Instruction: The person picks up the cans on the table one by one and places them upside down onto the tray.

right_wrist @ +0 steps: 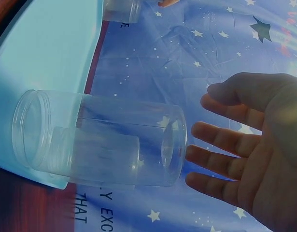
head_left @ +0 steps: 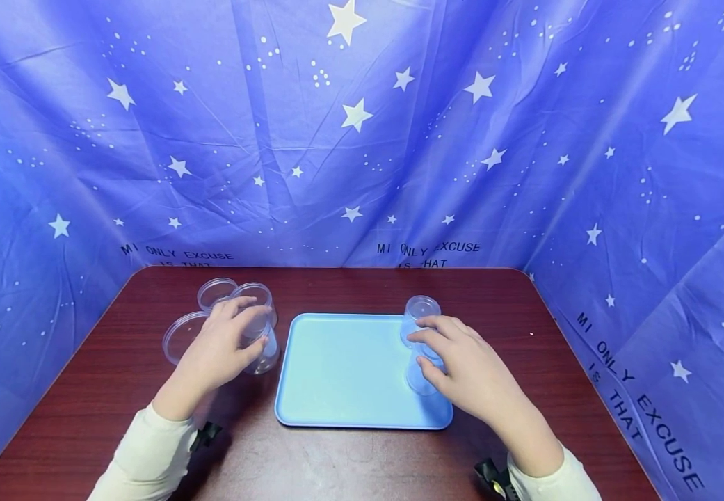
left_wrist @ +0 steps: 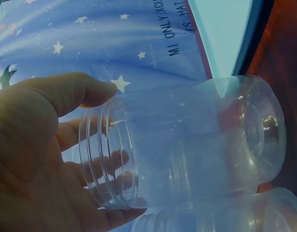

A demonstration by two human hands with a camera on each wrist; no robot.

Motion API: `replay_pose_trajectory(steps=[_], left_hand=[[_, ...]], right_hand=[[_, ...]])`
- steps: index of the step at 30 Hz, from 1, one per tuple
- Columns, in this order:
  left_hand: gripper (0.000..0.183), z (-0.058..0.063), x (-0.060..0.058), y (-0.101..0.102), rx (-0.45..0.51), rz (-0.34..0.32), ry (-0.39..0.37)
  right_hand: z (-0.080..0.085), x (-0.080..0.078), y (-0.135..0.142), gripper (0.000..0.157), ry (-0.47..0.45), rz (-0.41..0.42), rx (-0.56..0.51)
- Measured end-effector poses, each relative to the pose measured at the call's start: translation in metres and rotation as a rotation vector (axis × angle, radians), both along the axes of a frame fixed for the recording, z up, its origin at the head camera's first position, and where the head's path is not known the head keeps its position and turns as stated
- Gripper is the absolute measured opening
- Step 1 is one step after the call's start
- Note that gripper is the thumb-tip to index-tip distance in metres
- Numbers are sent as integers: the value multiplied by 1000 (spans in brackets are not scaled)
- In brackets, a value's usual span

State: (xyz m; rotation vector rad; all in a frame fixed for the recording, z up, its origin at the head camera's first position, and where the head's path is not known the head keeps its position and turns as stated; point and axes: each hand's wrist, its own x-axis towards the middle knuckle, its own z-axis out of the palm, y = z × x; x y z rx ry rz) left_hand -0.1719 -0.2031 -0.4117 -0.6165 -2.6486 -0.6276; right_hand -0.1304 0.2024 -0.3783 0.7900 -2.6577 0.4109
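Observation:
My left hand holds a clear plastic jar by its threaded rim, thumb on one side and fingers round the other. This jar has its mouth up and stands left of the blue tray. Above the tray's right side, my right hand has its fingers spread, with nothing in them. Just beyond those fingertips in the right wrist view is a clear jar, upside down with its mouth on the tray. Another clear jar is behind it, near the tray's far right corner.
More clear jars stand close behind and beside the left hand, with one round rim to its left and another rim farther back. The dark red table ends at a blue star-printed curtain at the back and sides.

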Motion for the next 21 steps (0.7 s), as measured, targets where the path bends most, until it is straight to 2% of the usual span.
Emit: replay_pose_trajectory(steps=[12,21], left_hand=[[50,14,8,0,46,3,98],[50,21,14,4,124,25,117]], right_hand=[[1,1,-1,32,15,6,0],[1,1,-1,32,16,9,-1]])
